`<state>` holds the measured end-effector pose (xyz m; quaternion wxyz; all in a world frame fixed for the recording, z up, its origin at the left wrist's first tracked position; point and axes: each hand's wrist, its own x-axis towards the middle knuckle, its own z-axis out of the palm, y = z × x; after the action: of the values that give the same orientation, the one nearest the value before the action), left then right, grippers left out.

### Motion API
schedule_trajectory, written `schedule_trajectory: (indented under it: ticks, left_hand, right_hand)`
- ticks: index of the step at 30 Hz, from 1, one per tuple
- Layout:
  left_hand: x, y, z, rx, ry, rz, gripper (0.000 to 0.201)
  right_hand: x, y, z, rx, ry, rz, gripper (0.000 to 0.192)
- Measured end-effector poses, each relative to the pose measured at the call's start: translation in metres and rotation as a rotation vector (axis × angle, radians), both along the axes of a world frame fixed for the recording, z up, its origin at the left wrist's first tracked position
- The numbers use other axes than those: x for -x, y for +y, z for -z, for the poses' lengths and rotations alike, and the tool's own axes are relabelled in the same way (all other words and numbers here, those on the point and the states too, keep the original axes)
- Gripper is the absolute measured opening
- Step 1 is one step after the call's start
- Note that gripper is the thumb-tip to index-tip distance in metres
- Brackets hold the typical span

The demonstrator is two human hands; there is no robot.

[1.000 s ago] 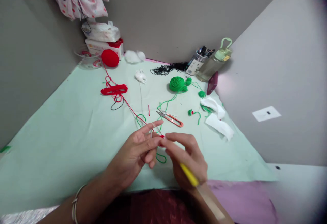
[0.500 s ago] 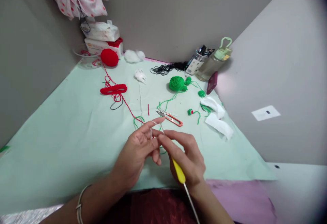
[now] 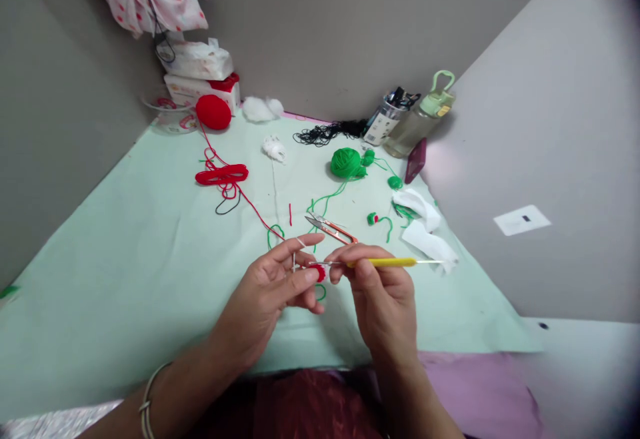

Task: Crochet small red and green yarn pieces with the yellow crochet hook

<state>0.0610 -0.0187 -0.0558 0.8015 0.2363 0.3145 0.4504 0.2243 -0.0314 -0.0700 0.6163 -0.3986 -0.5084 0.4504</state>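
Mint-green cloth [image 3: 125, 259] covers the tabletop from wall to wall and carries everything else. At the back left corner a stack of tissue packs [image 3: 197, 75] sits behind a ball of red yarn [image 3: 213, 111], whose strand runs forward through a loose red bundle [image 3: 222, 175] toward the hands. A pale green water bottle [image 3: 419, 122] leans by the right wall beside a pen cup [image 3: 387, 119], and a ball of green yarn [image 3: 346, 163] lies in front of them. White fabric scraps [image 3: 425, 229] lie near the right edge of the cloth. Left hand [image 3: 267, 292], a bangle on its wrist, has its forefinger stretched out with yarn over it, while thumb and middle finger pinch a small red crochet piece [image 3: 319, 272] held above the cloth, near the person. Right hand [image 3: 383, 292] has its fingers closed round a yellow-handled crochet hook [image 3: 383, 262], lying level, its tip at the red piece and its tail pointing right. Orange thread snips [image 3: 333, 229] lie on the cloth just beyond the hands.
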Motion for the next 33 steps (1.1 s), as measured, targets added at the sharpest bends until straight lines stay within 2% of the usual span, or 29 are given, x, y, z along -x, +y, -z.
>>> schedule_trajectory:
  ticks: [3,6,9,12,15,17,19,21,23,25,28,31,33]
  left_hand:
    - [0.003,0.001,-0.001,0.008,0.008,0.007,0.034]
    - [0.005,0.0,-0.002,-0.011,0.035,-0.017,0.033]
    - [0.004,-0.002,-0.001,-0.049,0.093,-0.073,0.036]
    - [0.001,-0.003,0.002,-0.043,0.111,-0.141,0.046]
    - [0.001,-0.002,0.004,0.053,0.017,-0.075,0.053]
    - [0.003,0.0,0.004,0.136,-0.052,0.0,0.051]
    - [0.006,0.001,0.003,0.164,-0.075,0.014,0.046]
    - [0.007,0.002,0.001,0.13,-0.06,-0.025,0.046]
    - [0.005,0.001,0.0,0.074,-0.039,-0.043,0.048]
    - [0.001,-0.001,-0.001,0.029,-0.025,-0.045,0.047]
    - [-0.004,-0.003,0.001,-0.001,-0.014,-0.071,0.045]
    - [-0.003,-0.001,0.004,0.045,-0.049,-0.053,0.042]
    - [0.0,0.002,0.005,0.109,-0.093,-0.003,0.036]
  right_hand:
    - [-0.002,-0.001,-0.004,0.058,0.084,-0.039,0.02]
    - [-0.002,-0.004,-0.008,0.01,0.012,-0.026,0.022]
    - [-0.003,-0.01,-0.008,-0.119,-0.265,0.062,0.022]
    - [-0.002,-0.017,-0.004,-0.37,-0.63,0.104,0.028]
    - [0.0,-0.02,0.001,-0.534,-0.904,0.148,0.037]
    - [0.001,-0.018,0.002,-0.508,-0.835,0.179,0.037]
    - [0.001,-0.014,0.0,-0.4,-0.586,0.185,0.031]
    - [0.001,-0.008,-0.003,-0.276,-0.344,0.138,0.027]
    - [0.002,-0.003,-0.006,-0.215,-0.241,0.082,0.024]
    - [0.004,-0.002,-0.006,-0.224,-0.283,0.054,0.022]
    - [0.007,-0.006,-0.003,-0.316,-0.441,0.101,0.03]
    - [0.006,-0.013,0.002,-0.435,-0.645,0.173,0.04]
    - [0.004,-0.014,0.003,-0.453,-0.675,0.197,0.04]
